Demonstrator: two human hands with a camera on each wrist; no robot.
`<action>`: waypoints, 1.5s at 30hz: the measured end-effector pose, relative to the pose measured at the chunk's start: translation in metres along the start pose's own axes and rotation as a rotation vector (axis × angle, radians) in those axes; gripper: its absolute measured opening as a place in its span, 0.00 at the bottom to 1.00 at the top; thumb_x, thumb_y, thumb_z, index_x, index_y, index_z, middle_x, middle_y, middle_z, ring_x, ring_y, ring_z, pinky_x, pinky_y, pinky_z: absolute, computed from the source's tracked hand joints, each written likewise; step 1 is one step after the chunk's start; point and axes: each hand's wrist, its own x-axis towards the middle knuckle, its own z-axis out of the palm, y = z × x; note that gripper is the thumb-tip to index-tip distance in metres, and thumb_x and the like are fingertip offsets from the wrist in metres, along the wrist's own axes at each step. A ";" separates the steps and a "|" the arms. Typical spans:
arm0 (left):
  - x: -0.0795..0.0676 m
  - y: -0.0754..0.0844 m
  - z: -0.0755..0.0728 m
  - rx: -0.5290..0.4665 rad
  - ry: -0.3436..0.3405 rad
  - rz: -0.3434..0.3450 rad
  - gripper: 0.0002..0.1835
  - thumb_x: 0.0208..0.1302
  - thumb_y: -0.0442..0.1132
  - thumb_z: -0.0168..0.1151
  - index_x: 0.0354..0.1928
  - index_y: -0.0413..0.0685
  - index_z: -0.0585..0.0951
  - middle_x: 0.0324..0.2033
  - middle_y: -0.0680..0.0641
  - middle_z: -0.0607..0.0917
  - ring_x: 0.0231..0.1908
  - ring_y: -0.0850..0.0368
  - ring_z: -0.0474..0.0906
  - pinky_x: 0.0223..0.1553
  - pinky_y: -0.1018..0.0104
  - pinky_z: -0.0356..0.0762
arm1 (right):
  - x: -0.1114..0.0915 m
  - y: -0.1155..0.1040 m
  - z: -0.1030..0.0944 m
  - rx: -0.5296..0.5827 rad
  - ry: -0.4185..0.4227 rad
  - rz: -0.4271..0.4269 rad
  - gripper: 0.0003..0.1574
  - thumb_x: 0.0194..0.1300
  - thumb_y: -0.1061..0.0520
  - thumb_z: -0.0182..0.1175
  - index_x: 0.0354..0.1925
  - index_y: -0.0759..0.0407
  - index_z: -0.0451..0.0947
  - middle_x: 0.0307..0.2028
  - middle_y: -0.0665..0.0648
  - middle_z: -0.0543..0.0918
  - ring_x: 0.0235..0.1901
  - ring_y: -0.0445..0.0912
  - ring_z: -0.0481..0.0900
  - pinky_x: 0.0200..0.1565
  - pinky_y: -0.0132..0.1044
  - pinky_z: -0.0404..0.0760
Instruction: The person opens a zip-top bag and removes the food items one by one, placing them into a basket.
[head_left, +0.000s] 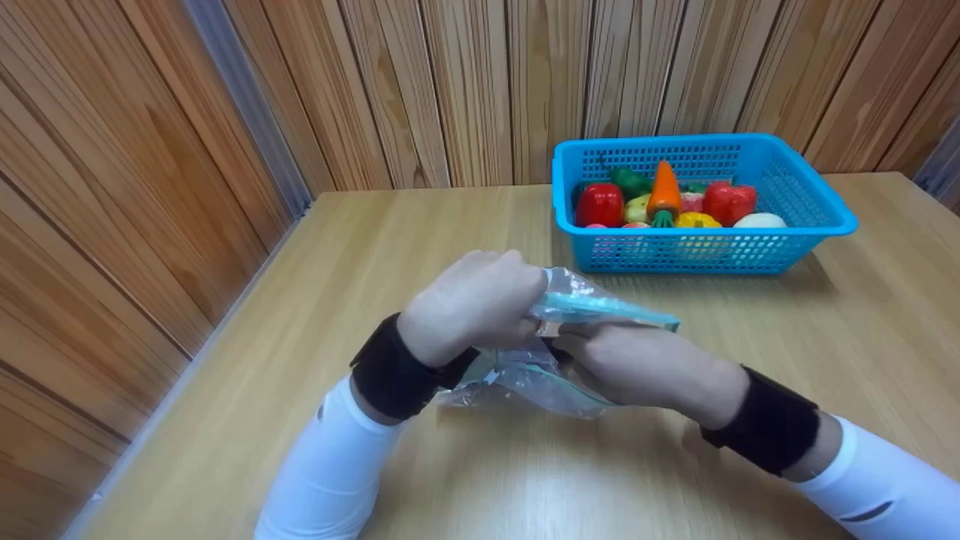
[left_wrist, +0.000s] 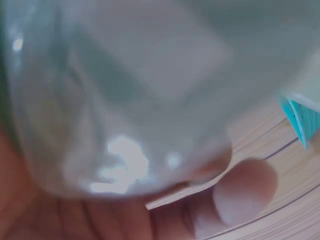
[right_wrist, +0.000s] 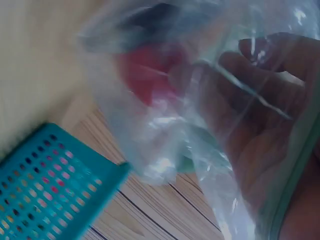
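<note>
A clear zip bag (head_left: 551,386) with pale green zip strips is spread between both hands in the head view. My left hand (head_left: 480,296) grips its upper part, with the fingers folded down. In the left wrist view, the blurred plastic of the bag (left_wrist: 165,125) lies over the fingers (left_wrist: 245,192). The right hand (head_left: 637,360) reaches into the bag's mouth, its fingertips partly hidden. Through the plastic in the right wrist view, its palm (right_wrist: 250,150) shows with loosely bent fingers. A red thing (right_wrist: 150,72) also shows through the plastic; its kind is unclear.
At the back right of the wooden table (head_left: 375,240), a blue plastic basket (head_left: 675,255) holds several vegetables, among them a carrot (head_left: 664,191) and a red bell pepper (head_left: 600,205). Wood-panelled walls (head_left: 480,90) stand behind and to the left.
</note>
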 end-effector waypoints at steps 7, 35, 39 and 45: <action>0.003 0.004 0.001 -0.063 -0.070 0.024 0.06 0.64 0.37 0.62 0.41 0.45 0.84 0.25 0.48 0.81 0.24 0.55 0.76 0.25 0.68 0.74 | -0.002 0.000 0.022 0.585 -0.164 0.443 0.18 0.75 0.52 0.50 0.61 0.46 0.66 0.54 0.44 0.75 0.51 0.43 0.70 0.56 0.43 0.69; -0.001 0.001 -0.002 0.041 0.035 -0.013 0.05 0.63 0.38 0.62 0.35 0.45 0.83 0.22 0.50 0.75 0.23 0.56 0.72 0.25 0.66 0.73 | 0.002 0.001 0.001 0.118 0.332 -0.106 0.17 0.64 0.55 0.65 0.49 0.55 0.72 0.31 0.48 0.79 0.24 0.41 0.73 0.26 0.26 0.70; -0.002 -0.001 -0.002 0.040 0.059 -0.030 0.07 0.63 0.40 0.63 0.35 0.45 0.84 0.19 0.50 0.74 0.21 0.55 0.73 0.24 0.67 0.72 | 0.003 -0.001 -0.013 0.132 0.494 -0.194 0.13 0.62 0.55 0.66 0.41 0.59 0.75 0.27 0.48 0.81 0.21 0.40 0.76 0.25 0.24 0.74; -0.004 -0.003 -0.002 0.039 0.112 -0.071 0.08 0.62 0.42 0.66 0.37 0.46 0.86 0.21 0.50 0.77 0.22 0.54 0.74 0.25 0.66 0.73 | -0.002 0.002 -0.038 0.260 0.776 -0.281 0.21 0.69 0.48 0.61 0.37 0.68 0.78 0.23 0.55 0.84 0.15 0.39 0.76 0.21 0.24 0.73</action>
